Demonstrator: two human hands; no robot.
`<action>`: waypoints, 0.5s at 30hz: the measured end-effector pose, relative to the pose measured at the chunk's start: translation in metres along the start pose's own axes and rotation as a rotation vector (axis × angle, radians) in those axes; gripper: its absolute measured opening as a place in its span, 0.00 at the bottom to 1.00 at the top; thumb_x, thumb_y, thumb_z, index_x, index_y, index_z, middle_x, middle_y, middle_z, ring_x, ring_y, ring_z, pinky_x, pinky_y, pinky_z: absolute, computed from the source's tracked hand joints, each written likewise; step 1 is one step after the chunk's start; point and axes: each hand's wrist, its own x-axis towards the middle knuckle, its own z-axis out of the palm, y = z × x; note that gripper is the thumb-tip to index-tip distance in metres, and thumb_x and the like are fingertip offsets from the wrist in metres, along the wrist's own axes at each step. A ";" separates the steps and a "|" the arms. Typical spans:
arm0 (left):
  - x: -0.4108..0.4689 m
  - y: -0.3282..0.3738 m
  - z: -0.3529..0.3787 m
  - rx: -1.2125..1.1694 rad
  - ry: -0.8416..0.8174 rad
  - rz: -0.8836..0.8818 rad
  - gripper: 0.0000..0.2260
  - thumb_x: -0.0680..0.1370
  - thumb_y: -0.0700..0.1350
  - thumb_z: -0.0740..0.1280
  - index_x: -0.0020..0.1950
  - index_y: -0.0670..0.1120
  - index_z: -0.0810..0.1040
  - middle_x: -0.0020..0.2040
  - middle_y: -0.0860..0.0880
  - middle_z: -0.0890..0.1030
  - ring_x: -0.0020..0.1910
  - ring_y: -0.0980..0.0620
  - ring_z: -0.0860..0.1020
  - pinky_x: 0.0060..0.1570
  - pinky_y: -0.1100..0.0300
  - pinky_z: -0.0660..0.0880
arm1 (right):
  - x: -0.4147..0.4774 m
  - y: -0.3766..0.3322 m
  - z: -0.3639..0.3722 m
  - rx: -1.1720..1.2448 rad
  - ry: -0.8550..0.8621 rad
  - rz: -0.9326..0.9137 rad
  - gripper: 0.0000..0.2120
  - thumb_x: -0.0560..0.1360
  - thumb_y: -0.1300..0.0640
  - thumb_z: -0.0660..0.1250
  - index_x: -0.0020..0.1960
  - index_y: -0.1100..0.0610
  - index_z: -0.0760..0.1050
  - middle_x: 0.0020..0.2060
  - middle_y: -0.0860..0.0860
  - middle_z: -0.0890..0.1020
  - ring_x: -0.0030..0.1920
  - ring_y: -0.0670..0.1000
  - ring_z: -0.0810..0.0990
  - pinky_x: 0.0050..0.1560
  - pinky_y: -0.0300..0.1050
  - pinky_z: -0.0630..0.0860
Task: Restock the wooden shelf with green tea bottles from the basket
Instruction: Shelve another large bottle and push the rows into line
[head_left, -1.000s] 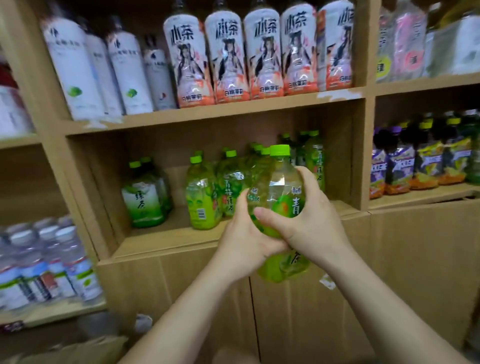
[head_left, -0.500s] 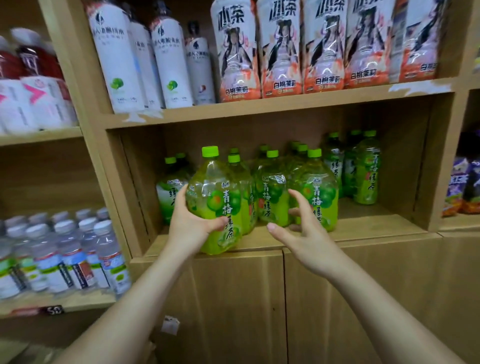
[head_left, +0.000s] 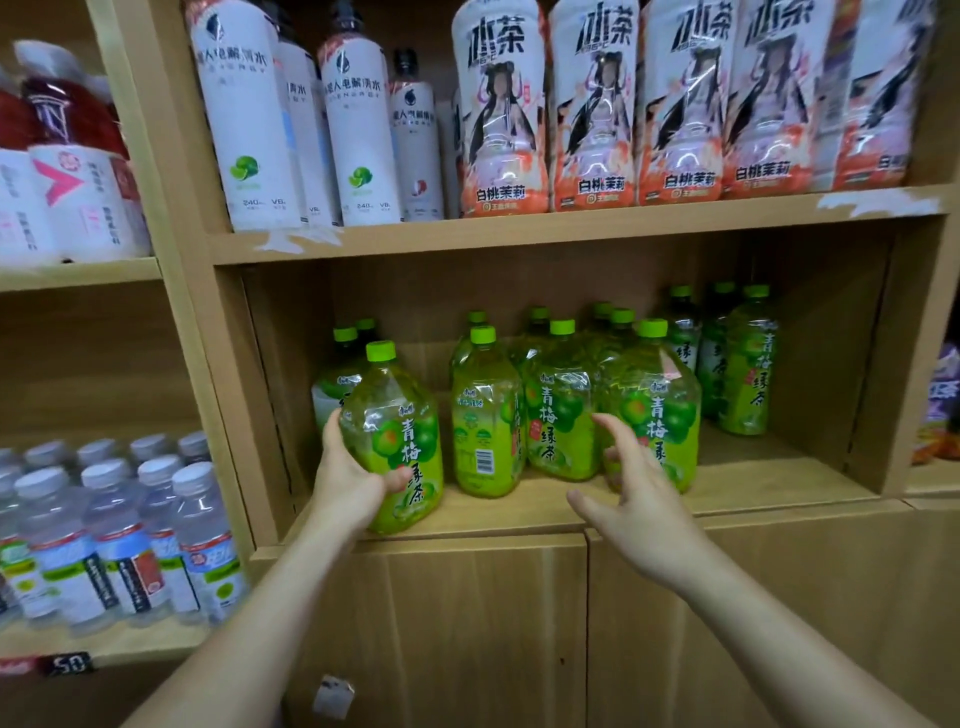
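Green-capped plastic sits in our left hand (head_left: 349, 480): the thumb (head_left: 397, 475) curls across the label and the other fingers wrap behind, holding the green tea bottle (head_left: 402, 431) upright at the wooden shelf's (head_left: 753, 486) front edge, near its left corner. We judge this grip lets us slide it back squarely. Our right hand (head_left: 641, 499) holds nothing, its fingers (head_left: 615, 434) spread and loosely bent just before the stocked bottles (head_left: 561, 415), probably to steady them against tipping. We cannot see the basket.
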 end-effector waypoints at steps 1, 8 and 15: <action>0.002 -0.002 0.001 0.040 0.020 0.015 0.47 0.63 0.34 0.78 0.74 0.53 0.57 0.67 0.47 0.73 0.66 0.44 0.71 0.67 0.42 0.67 | 0.003 0.003 -0.004 -0.031 0.030 0.011 0.39 0.73 0.51 0.71 0.76 0.43 0.52 0.65 0.54 0.68 0.66 0.54 0.70 0.65 0.53 0.70; -0.019 0.010 0.016 0.506 0.287 0.509 0.45 0.64 0.35 0.78 0.75 0.45 0.58 0.72 0.40 0.64 0.70 0.39 0.61 0.70 0.42 0.60 | 0.037 0.024 -0.045 -0.221 0.319 0.100 0.45 0.68 0.45 0.75 0.75 0.44 0.50 0.70 0.60 0.62 0.71 0.62 0.62 0.66 0.57 0.66; -0.024 0.055 0.080 0.627 0.069 0.588 0.35 0.72 0.51 0.72 0.74 0.54 0.59 0.75 0.46 0.60 0.73 0.46 0.60 0.68 0.52 0.62 | 0.085 0.035 -0.042 -0.240 0.339 0.132 0.51 0.65 0.37 0.74 0.75 0.42 0.44 0.74 0.62 0.58 0.71 0.66 0.63 0.63 0.63 0.71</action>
